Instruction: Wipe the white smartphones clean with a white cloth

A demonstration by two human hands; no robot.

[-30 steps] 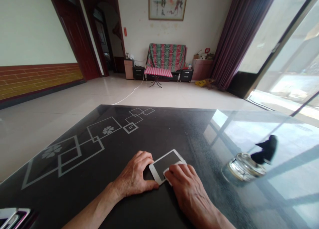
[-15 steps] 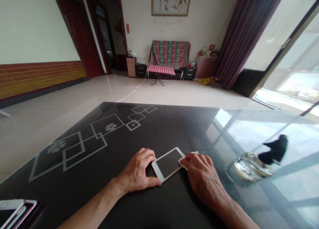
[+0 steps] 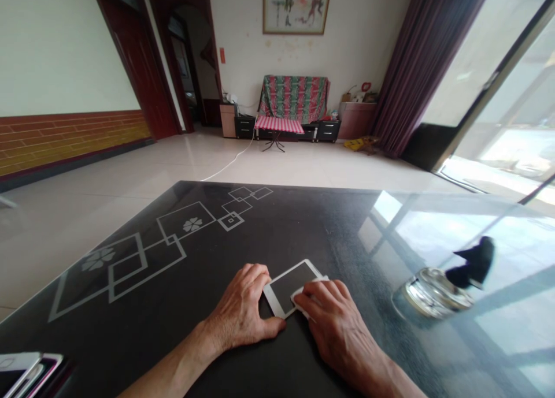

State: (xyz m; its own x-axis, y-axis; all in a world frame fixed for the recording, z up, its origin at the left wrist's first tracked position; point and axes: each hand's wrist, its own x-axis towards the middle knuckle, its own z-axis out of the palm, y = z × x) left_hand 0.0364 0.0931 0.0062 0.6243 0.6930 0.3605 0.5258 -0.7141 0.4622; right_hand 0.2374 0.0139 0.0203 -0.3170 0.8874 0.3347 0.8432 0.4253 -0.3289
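Observation:
A white-framed phone with a dark screen lies tilted on the black table. My left hand grips its left end between thumb and fingers. Over the phone's right part, my right hand holds a folded white cloth pressed on the screen; the hand hides much of the cloth and that end of the phone.
Several stacked phones lie at the table's near left corner. On the right stands a round glass object with a black piece on it. Beyond the table is a small pink striped table.
My right hand has moved left with the white cloth, from the phone's right edge onto its screen. My left hand still holds the left end. The view has tilted slightly up.

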